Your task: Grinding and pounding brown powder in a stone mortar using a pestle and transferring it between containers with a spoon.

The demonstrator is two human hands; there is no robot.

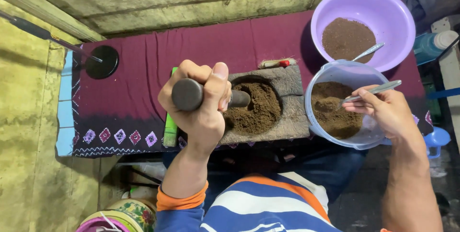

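My left hand (199, 105) is closed around a dark grey pestle (187, 95), whose tip rests in the brown powder of a grey stone mortar block (287, 117). My right hand (385, 112) grips a metal spoon (371, 91) that dips into brown powder inside a clear blue plastic jug (335, 71). Just right of the mortar, the jug sits tilted toward me. Behind it stands a purple plastic bowl (393, 9) holding darker brown powder and a second spoon (368, 51).
A maroon patterned cloth (143, 69) covers the work surface. A black disc on a rod (101, 62) lies at its left end. A green bar (170, 131) lies beside the mortar, a small brush (277, 63) behind it. A blue bottle (431, 45) stands at right.
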